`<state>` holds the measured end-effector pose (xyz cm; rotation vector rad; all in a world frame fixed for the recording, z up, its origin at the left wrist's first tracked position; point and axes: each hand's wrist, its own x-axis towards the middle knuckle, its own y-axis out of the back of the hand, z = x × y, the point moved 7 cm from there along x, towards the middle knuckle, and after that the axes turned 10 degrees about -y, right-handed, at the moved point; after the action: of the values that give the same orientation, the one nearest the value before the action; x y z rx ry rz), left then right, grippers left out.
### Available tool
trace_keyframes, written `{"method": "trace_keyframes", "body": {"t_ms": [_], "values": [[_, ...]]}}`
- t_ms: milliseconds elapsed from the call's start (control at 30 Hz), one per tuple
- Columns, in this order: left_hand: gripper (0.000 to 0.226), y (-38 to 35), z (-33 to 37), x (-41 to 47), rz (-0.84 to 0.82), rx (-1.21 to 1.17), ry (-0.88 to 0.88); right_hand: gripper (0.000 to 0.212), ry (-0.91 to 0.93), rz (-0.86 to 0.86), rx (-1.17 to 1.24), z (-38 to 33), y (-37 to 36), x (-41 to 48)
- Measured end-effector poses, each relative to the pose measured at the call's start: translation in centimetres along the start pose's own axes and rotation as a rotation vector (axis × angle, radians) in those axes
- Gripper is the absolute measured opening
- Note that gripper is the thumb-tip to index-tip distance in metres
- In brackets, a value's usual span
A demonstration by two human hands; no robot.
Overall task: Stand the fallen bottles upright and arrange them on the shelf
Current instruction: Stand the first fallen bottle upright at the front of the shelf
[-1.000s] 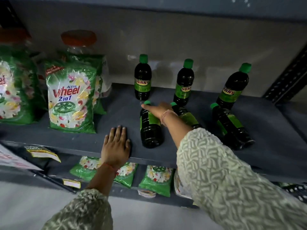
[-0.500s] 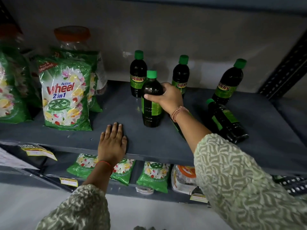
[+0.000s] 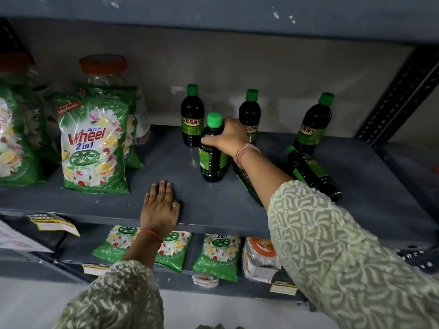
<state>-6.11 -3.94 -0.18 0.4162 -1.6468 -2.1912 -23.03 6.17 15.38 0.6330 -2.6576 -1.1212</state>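
Left hand [image 3: 160, 206]: lies flat, palm down, fingers spread out straight on the front edge of the grey shelf [image 3: 213, 210]; it has hold of nothing.
Right hand [image 3: 229, 136]: fingers wrapped round the shoulder of the held bottle [image 3: 212, 150], just below its green cap.
Grey shelf: carries all the bottles and the packets; taken here as the landmark.
Wheel detergent packet [image 3: 93, 144]: stands at the left part of the shelf, well apart from the bottles, with more green packets behind and left of it.
Orange-lidded jar [image 3: 103, 67]: at the back left of the shelf, behind the packets.
Held bottle: dark, upright, base on the shelf near its middle, just in front of the back row.
Back row: three upright Sunny bottles near the shelf's rear wall, left [image 3: 191, 117], middle [image 3: 249, 115] and right [image 3: 312, 125].
Fallen bottle, right [image 3: 311, 172]: lies on its side on the right part of the shelf, cap pointing to the rear.
Fallen bottle, middle [image 3: 247, 184]: lies on the shelf under the right forearm, largely hidden.
Lower shelf packets [image 3: 215, 255]: small green packets below the grey shelf.
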Motion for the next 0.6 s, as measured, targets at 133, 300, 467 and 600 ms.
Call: {"method": "trace_keyframes", "body": {"t_ms": [133, 300, 467, 600], "values": [[0.074, -0.1, 0.1, 0.0, -0.004, 0.0, -0.011, 0.047, -0.054, -0.113, 0.033, 0.0, -0.3, 0.3], [0.07, 0.1, 0.0, 0.1, -0.001, -0.009, -0.002, 0.069, 0.01, 0.05, -0.083, -0.2, -0.2, 0.0], [0.059, 0.0, 0.1, 0.1, -0.006, 0.0, -0.002, 0.055, -0.087, -0.082, 0.019, 0.3, -0.2, 0.3], [0.074, 0.0, -0.1, 0.1, -0.007, -0.002, -0.002, 0.07, -0.073, 0.027, 0.006, 0.9, 0.1, -0.4]]}}
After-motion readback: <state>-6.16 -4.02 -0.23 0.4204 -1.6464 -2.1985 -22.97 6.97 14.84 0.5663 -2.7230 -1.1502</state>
